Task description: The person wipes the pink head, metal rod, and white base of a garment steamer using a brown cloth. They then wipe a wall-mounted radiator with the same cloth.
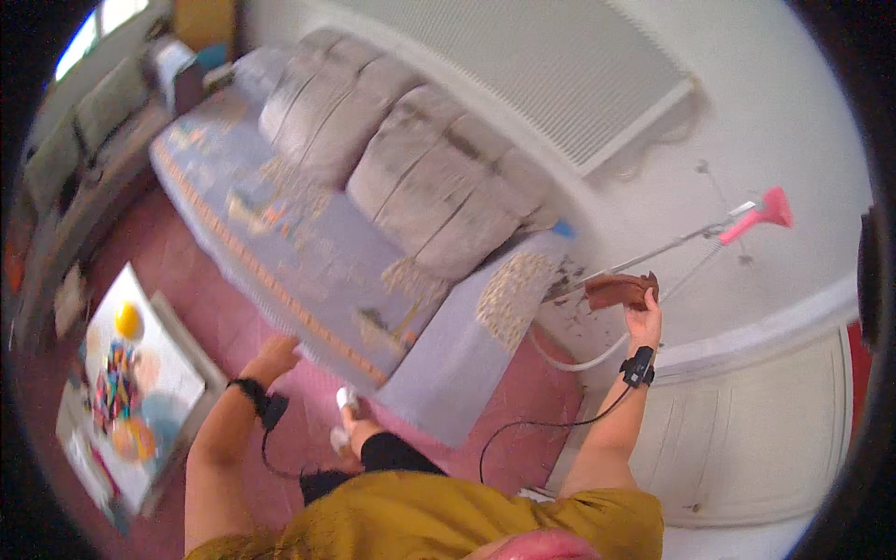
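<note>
My right hand (644,322) is raised at the right, fingers closed on a folded brown cloth (616,292). The cloth hangs in front of the white wall, near a thin metal pole (667,245) topped by a pink flared head (773,209). My left hand (275,357) is at the lower left, between the sofa's front edge and a low white table (173,359). Motion blurs its fingers, and I see nothing in them. Each wrist wears a black strap with a cable.
A sofa (289,280) with a pale blue patterned cover and grey cushions (439,177) stretches ahead. The table carries a yellow round thing (128,320) and several colourful small pieces (117,383). A white panelled door or cabinet front (747,429) stands at the right, above reddish flooring (523,401).
</note>
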`<state>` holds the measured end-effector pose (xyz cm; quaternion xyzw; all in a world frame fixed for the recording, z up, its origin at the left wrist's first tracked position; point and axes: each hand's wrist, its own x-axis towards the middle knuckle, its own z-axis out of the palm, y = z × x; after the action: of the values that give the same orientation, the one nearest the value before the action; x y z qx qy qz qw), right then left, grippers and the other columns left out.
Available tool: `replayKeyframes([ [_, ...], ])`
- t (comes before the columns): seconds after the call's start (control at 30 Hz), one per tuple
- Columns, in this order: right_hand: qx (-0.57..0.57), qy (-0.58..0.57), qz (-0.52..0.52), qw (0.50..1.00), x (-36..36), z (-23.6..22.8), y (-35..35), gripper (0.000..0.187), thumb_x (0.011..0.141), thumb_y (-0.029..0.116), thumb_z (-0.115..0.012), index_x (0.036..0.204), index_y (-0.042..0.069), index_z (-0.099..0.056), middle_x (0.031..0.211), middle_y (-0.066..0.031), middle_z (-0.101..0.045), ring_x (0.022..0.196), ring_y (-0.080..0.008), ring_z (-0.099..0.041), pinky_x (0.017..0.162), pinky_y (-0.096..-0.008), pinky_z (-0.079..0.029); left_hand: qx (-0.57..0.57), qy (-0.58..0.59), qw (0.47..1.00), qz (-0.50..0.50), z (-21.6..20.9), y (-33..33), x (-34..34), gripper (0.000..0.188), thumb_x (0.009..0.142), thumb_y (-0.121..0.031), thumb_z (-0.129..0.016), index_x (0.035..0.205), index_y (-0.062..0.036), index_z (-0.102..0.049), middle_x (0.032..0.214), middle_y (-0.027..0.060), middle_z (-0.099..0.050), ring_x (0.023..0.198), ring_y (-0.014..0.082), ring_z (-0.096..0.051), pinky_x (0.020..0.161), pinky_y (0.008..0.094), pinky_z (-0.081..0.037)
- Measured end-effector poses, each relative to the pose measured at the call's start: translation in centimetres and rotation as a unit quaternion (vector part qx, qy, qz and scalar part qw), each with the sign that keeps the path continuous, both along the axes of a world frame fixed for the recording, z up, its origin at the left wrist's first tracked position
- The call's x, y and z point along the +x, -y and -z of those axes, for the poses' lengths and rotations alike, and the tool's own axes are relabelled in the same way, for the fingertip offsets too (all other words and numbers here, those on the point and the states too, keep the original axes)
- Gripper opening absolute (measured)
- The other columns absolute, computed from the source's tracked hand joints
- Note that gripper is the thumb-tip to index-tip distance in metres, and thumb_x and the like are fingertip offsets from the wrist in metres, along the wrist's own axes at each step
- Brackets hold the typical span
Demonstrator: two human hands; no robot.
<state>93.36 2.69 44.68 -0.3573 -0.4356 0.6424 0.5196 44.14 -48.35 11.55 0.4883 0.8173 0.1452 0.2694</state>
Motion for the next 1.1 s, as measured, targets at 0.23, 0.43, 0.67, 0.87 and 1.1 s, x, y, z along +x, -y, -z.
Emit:
replayKeyframes([
  [0.23,0.139,0.04,-0.109,0.984,-0.6,-7.1,-2.3,0.03,0.1,0.028,-0.052,0.112,0.001,-0.059,0.102,-0.0102,-0.067,0.089,-0.0231,-0.065,0.076,-0.0375,-0.054,-0.048,-0.099,0.994,0.03,-5.9,-0.3,-14.2,0.034,0.075,-0.025,-0.072,0.104,-0.0073,-0.069,0.104,0.0197,-0.068,0.1,0.0374,-0.064,0.087,0.0477,-0.051],
  [0.43,0.214,0.047,0.057,0.974,-6.4,-15.9,-9.9,0.028,0.1,0.02,-0.052,0.117,-0.002,-0.054,0.113,-0.0128,-0.063,0.103,-0.0234,-0.063,0.093,-0.0365,-0.054,-0.078,-0.148,0.985,0.045,-9.0,-2.4,-27.3,0.037,0.074,-0.023,-0.071,0.106,-0.0056,-0.067,0.1,0.0188,-0.068,0.097,0.0379,-0.064,0.084,0.0453,-0.052],
  [0.67,0.473,0.37,0.167,0.782,-9.9,-28.8,-14.2,0.036,0.097,0.018,-0.059,0.122,-0.008,-0.054,0.108,-0.0165,-0.065,0.099,-0.0224,-0.062,0.091,-0.0331,-0.052,-0.035,-0.16,0.986,0.017,-10.0,-8.0,-38.7,0.037,0.072,-0.026,-0.074,0.102,-0.0046,-0.07,0.108,0.0205,-0.066,0.106,0.0383,-0.059,0.096,0.0445,-0.046],
  [0.87,0.423,-0.008,0.425,0.8,-13.8,-40.5,-12.6,0.051,0.092,0.024,-0.066,0.129,-0.005,-0.045,0.123,-0.0187,-0.054,0.109,-0.0343,-0.06,0.094,-0.0476,-0.054,-0.057,-0.175,0.975,0.12,-9.8,-21.5,-45.5,0.039,0.069,-0.029,-0.078,0.099,-0.0046,-0.07,0.107,0.0194,-0.067,0.107,0.036,-0.061,0.093,0.0443,-0.049],
  [1.1,0.523,0.091,0.463,0.71,-23.2,-43.6,-13.1,0.051,0.094,0.026,-0.061,0.132,-0.002,-0.043,0.128,-0.0182,-0.051,0.117,-0.0323,-0.056,0.094,-0.0437,-0.054,0.054,-0.144,0.961,0.232,-11.1,-46.2,-46.8,0.066,0.074,-0.032,-0.073,0.13,-0.0033,-0.053,0.129,0.0193,-0.057,0.121,0.0373,-0.052,0.103,0.0461,-0.041],
])
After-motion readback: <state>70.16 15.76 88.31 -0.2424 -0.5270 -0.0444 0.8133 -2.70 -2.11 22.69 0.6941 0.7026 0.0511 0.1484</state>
